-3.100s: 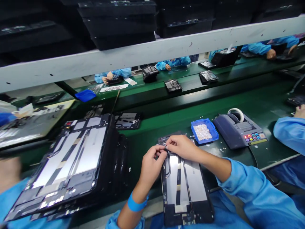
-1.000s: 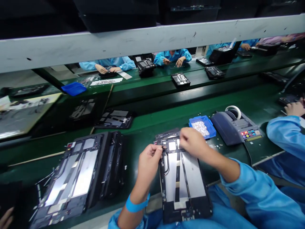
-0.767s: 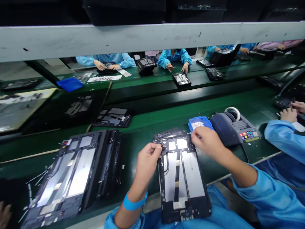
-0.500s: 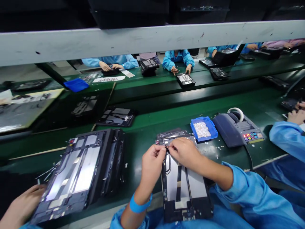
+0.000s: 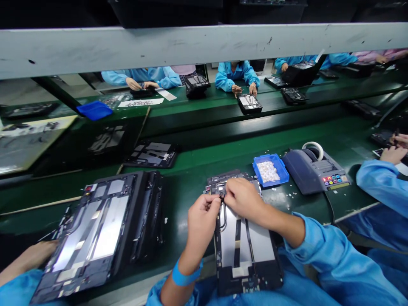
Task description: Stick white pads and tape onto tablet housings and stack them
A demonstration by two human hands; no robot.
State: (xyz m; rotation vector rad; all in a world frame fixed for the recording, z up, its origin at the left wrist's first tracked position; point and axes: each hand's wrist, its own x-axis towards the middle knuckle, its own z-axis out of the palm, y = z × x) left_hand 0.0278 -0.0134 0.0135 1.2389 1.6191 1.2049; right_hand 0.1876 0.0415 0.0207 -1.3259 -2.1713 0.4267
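Note:
An opened tablet (image 5: pixel 261 244), with silvery panels, dark ribbon cables and a black lower end, lies before me and juts past the bench edge. Over its upper part, my left hand (image 5: pixel 204 214) is closed in a pinch of thumb and forefinger. Close beside it, my right hand (image 5: pixel 247 199) has its fingers curled together at the same spot. A small dark part shows between the fingertips, too small to name. A blue band (image 5: pixel 185 274) circles my left wrist. Beyond my hands, further dark tablet parts (image 5: pixel 226 176) are partly covered.
A blue tray (image 5: pixel 276 182) of small whitish pieces stands beside a tape dispenser (image 5: pixel 314 170). At left is a stack of opened tablets (image 5: pixel 95 225), with a co-worker's hand (image 5: pixel 32 259) next to it. Another tablet (image 5: pixel 153 154) lies behind. Co-workers sit across the green bench (image 5: pixel 197 146).
The view has shifted slightly, moving the scene a little left and up. My hands stay over the tablet's upper part, still close together. The neighbour's hand at left has moved slightly.

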